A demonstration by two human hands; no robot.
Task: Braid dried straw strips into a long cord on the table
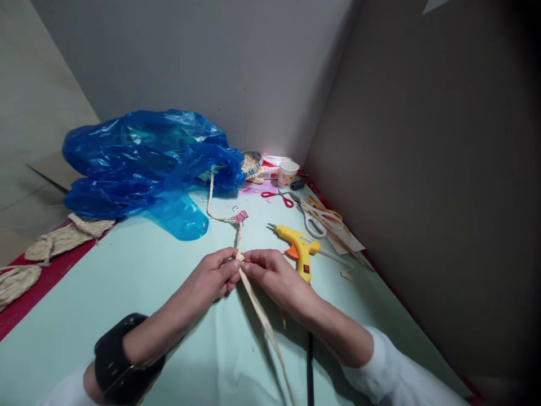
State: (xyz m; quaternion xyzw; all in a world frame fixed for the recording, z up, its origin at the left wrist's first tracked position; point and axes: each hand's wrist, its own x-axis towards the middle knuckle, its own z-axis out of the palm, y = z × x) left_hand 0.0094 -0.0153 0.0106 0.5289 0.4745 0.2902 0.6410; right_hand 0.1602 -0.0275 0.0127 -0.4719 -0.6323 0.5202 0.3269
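Both hands meet over the middle of the table on a pale braided cord (239, 235). My left hand (217, 273) pinches it from the left, fingers closed. From the right, my right hand (270, 274) pinches the same spot with thumb and forefinger. Loose flat strands (262, 318) run from the fingers down toward the front edge. Above the hands a pink binder clip (240, 216) grips the braid, which carries on left and up to the blue plastic bag (147, 152). What lies between the fingertips is mostly hidden.
A yellow glue gun (300, 246) lies just right of my right hand, its black cord running forward. Red scissors (279, 197), white-handled scissors (313, 223) and a paper cup (288, 173) are farther back. Woven straw pieces (67, 237) lie at the left edge. Walls stand behind and right.
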